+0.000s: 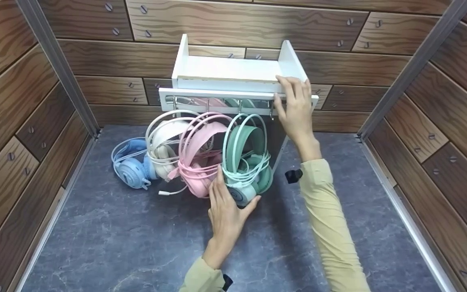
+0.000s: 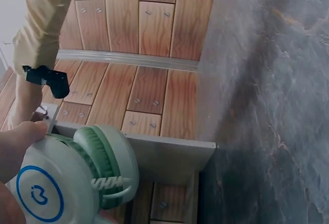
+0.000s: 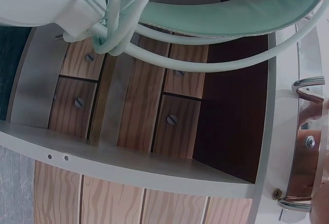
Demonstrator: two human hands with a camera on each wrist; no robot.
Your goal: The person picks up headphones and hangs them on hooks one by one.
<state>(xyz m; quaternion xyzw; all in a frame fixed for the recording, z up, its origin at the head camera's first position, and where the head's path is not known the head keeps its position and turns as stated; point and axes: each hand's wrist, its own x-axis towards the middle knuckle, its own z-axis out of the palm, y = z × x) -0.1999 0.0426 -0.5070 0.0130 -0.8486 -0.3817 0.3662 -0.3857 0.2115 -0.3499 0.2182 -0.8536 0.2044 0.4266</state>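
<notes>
Green headphones (image 1: 249, 162) hang by their coiled pale cable at the hook rail (image 1: 201, 95) of a white shelf rack (image 1: 229, 75). My left hand (image 1: 225, 207) holds their lower ear cup (image 2: 41, 193), thumb to one side and fingers to the other. At the rail's right end, my right hand (image 1: 296, 107) grips the rack, its thumb in front and fingers over the top. Pink headphones (image 1: 201, 138) hang just left of the green pair, beside my left fingertips. White headphones (image 1: 168, 134) hang farther left.
Blue headphones (image 1: 130, 170) lie on the dark marbled surface (image 1: 136, 243), left of the rack. A bare metal hook (image 3: 308, 88) juts from the rail. Wood-patterned walls (image 1: 233, 18) enclose the back and both sides.
</notes>
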